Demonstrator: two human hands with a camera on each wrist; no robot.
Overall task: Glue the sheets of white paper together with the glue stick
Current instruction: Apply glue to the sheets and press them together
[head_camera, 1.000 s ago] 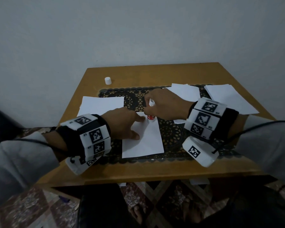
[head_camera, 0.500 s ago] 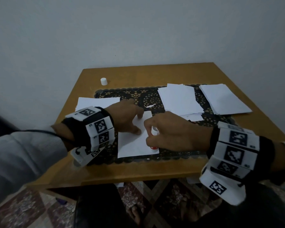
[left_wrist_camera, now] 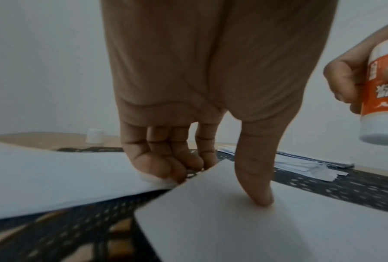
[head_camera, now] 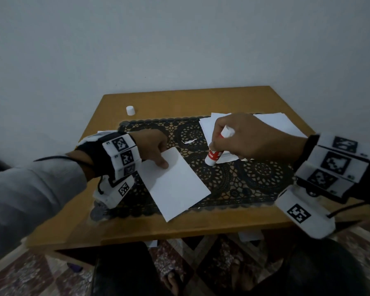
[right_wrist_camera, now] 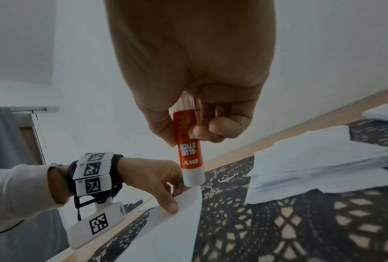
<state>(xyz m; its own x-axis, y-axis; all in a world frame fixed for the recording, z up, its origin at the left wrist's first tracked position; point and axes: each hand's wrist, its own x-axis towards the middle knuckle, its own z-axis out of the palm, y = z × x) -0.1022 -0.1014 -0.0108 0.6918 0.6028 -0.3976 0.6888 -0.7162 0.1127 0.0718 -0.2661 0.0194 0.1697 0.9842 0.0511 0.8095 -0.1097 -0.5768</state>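
A white sheet point(head_camera: 175, 184) lies askew on the black lace mat point(head_camera: 233, 178), its far corner raised. My left hand point(head_camera: 161, 160) pinches that corner, with the thumb point(left_wrist_camera: 253, 186) on top of the sheet point(left_wrist_camera: 256, 230) and the fingers curled under its edge. My right hand point(head_camera: 219, 144) grips the red and white glue stick point(head_camera: 217, 149), which is uncapped, with its open end down. The stick hangs above the mat, to the right of the sheet and clear of it. In the right wrist view the glue stick point(right_wrist_camera: 190, 156) hangs just over the sheet point(right_wrist_camera: 166, 230) corner.
The glue cap point(head_camera: 130, 110) stands at the back left of the wooden table point(head_camera: 179, 99). Loose stacks of white paper point(head_camera: 282, 122) lie at the back right, partly behind my right hand. Another sheet point(left_wrist_camera: 54, 177) lies under my left hand. A paper scrap point(head_camera: 188, 141) sits on the mat.
My right hand has lifted the glue stick off the sheet and carried it up and to the right. My left hand has gone from pressing the sheet to pinching its corner, and the sheet has turned.
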